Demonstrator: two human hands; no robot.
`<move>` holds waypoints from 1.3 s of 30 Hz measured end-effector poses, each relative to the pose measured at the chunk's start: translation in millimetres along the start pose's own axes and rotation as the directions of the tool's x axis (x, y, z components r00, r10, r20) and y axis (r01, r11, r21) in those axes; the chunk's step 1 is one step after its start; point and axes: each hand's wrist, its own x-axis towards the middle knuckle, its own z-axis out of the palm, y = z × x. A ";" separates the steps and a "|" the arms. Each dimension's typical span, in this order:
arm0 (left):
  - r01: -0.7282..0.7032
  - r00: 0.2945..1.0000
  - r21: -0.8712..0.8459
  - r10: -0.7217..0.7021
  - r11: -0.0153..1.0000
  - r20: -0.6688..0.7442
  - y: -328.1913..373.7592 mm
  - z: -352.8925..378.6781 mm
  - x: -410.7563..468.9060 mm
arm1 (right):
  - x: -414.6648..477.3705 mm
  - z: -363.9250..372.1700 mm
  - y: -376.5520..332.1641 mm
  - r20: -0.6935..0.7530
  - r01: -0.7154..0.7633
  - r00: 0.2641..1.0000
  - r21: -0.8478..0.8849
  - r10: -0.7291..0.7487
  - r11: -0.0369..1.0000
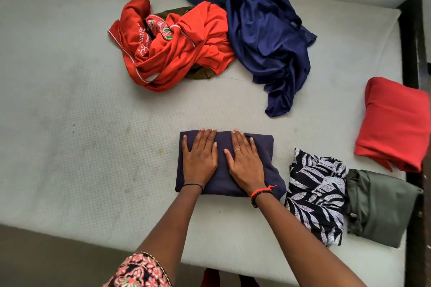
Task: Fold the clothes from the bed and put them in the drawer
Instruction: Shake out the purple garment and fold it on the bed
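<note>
Bed [70,123]: mattress surface, left part carries no garments. Upper centre-left: orange-red jersey [186,49], crumpled and unfolded, with an olive-brown piece showing beneath it. Near edge, centre: folded purple garment [222,182], a compact rectangle with its long axis running left to right. The left hand [199,161] and right hand [245,163] lie flat on top, side by side, fingers straight and pointing away from the person, pressing and gripping nothing. The bundle is directly beneath both hands. Upper centre-right: navy garments [268,37], loose, touching the jersey. Right of the bundle, just beside it: leaf-print garment [314,193], then an olive-green folded piece [382,207], with a red folded piece [396,123] farther back. Judgement: the folded items lie on the right hand's side, so a shift that way favours it. No drawer is in view, so its contents cannot be stated.
</note>
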 end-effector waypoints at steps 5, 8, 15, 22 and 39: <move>0.259 0.965 -0.136 -0.261 0.956 0.007 -8.0 -0.9 -8.5 | -1.1 0.1 0.7 -0.021 -0.105 0.994 -0.099 0.104 0.990; 0.399 0.917 -0.214 -0.390 0.892 0.085 -20.0 -3.9 -20.7 | 1.2 -5.4 0.7 0.017 -0.124 0.992 -0.086 0.126 0.989; 0.687 0.617 -0.544 -0.782 0.482 0.086 -12.0 -19.8 -69.6 | 37.2 -54.0 22.0 0.174 -0.117 0.976 -0.103 0.133 0.988; 0.491 0.404 -0.719 -0.602 -0.493 0.688 62.3 -13.0 -116.5 | 81.0 -83.1 33.1 0.575 -0.037 0.817 0.123 -0.041 0.992; 0.546 0.525 -0.643 -0.379 -0.537 0.762 43.4 -10.7 -98.1 | 17.4 -66.8 46.5 0.655 -0.477 0.732 0.294 0.189 0.828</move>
